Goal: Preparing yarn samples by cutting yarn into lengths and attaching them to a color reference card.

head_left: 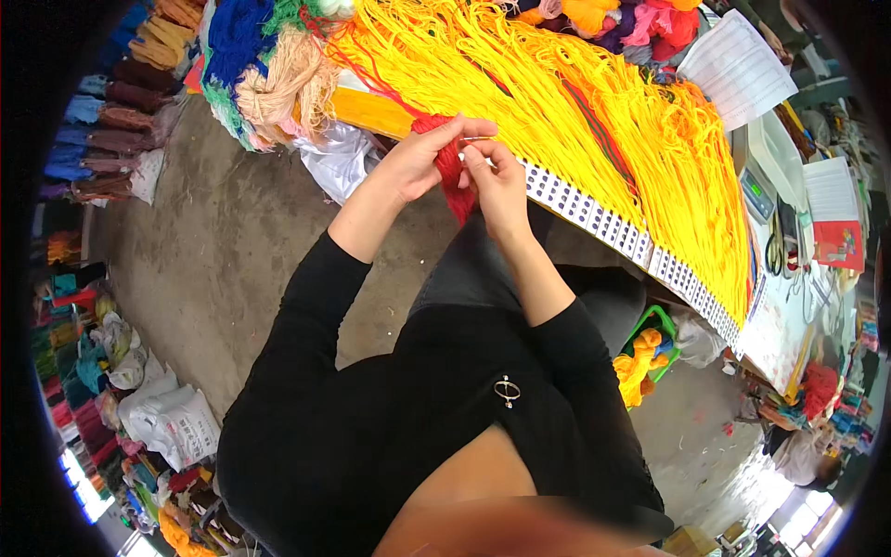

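A skein of red yarn point(450, 172) hangs in front of me at the table's near edge. My left hand point(408, 165) is closed around its upper part, with the thumb and index finger stretched to the right. Close beside it, my right hand point(504, 190) pinches thumb against fingers at the skein's right side; something thin and pale shows near the fingertips, too small to name. Red strands point(371, 70) run from the skein up across the table. Long bright yellow yarn strands point(520, 88) cover the tabletop, ending at white cards with rows of dark holes point(603, 221) along the front edge.
Blue yarn point(237, 42) and beige yarn point(283, 79) hang at the table's left end. To the right lie a white sheet point(738, 70), a small scale point(756, 195) and scissors point(778, 243). A green basket point(670, 339) with yellow yarn stands below. Shelved yarn point(102, 130) lines the left.
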`<state>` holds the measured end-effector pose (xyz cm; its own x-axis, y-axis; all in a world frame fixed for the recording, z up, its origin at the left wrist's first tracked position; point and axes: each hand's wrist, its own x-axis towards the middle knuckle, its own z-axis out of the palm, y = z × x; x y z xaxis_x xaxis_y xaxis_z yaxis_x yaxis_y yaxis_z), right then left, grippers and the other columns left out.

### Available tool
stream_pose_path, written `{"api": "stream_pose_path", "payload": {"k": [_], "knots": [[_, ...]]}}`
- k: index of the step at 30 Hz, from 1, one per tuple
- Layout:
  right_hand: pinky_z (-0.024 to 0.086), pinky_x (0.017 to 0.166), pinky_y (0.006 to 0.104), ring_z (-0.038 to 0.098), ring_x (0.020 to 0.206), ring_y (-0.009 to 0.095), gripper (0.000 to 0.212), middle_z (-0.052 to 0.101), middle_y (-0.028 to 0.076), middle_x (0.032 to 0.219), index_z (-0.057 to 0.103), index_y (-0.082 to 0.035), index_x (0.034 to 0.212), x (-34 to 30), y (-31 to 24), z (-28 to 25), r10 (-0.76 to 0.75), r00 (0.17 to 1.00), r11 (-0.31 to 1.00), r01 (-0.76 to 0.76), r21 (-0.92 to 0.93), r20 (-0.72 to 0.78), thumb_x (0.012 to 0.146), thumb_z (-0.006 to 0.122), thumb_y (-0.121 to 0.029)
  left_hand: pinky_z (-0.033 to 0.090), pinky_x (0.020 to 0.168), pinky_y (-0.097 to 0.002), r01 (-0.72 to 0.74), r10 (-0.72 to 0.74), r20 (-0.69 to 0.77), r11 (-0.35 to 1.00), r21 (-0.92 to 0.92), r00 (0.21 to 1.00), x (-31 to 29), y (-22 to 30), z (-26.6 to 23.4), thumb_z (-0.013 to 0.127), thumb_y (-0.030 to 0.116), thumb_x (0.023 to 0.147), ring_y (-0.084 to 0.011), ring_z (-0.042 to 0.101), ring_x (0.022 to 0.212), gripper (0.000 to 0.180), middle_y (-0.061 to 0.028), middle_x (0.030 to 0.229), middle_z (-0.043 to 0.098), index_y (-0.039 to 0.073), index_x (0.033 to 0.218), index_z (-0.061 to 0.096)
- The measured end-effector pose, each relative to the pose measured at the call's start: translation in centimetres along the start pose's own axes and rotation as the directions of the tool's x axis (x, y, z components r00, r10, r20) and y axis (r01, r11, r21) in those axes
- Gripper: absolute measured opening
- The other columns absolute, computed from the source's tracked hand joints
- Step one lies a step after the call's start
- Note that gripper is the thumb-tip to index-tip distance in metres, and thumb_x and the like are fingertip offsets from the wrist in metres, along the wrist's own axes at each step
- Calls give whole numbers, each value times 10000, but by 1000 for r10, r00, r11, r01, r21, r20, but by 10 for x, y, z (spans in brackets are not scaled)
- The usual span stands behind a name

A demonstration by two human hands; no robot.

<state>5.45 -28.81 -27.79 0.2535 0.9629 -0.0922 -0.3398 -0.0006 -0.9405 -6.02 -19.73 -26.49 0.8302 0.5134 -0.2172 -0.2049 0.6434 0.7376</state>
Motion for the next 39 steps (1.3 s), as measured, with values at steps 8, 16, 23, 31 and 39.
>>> {"api": "stream_pose_path", "payload": {"k": [8,16,23,31,39], "knots": [[403,702,230,537,789,111,106,594,33,840,589,-18,838,-22,-29,-37,-413,908,817,402,-414,67,848,597,-124,246,422,-234,20,-17,-76,999,36,997,-10,4,-35,386,443,938,-70,242,382,450,46,465,345,60,779,561],[240,471,205,273,551,65,232,364,-30,647,411,-87,719,-133,-148,-207,-505,474,677,736,10,-722,937,457,-152,239,398,-178,-462,386,-252,741,-487,887,-81,78,-134,446,290,930,-30,273,379,373,19,602,423,7,1170,486],[446,630,246,579,695,128,132,595,69,748,526,-6,960,-16,-53,-73,-309,947,898,258,-355,-92,853,539,-83,368,439,-143,83,-46,-289,989,119,956,-21,27,-50,501,323,910,-98,585,717,381,-46,1218,532,56,1181,523],[436,493,246,566,541,97,143,610,36,628,639,-5,807,56,42,-43,-51,993,804,-22,-594,-107,836,582,-133,369,406,-175,318,-247,-303,924,211,920,14,4,-39,549,312,876,-67,555,571,320,-33,911,626,60,1069,584],[477,611,334,628,632,218,244,651,68,668,672,-71,783,77,57,-46,32,973,752,-175,-636,-230,756,597,-301,322,362,-200,158,-24,-234,805,572,972,50,-10,-52,575,137,811,-64,473,398,139,-8,598,580,35,726,616]]}}
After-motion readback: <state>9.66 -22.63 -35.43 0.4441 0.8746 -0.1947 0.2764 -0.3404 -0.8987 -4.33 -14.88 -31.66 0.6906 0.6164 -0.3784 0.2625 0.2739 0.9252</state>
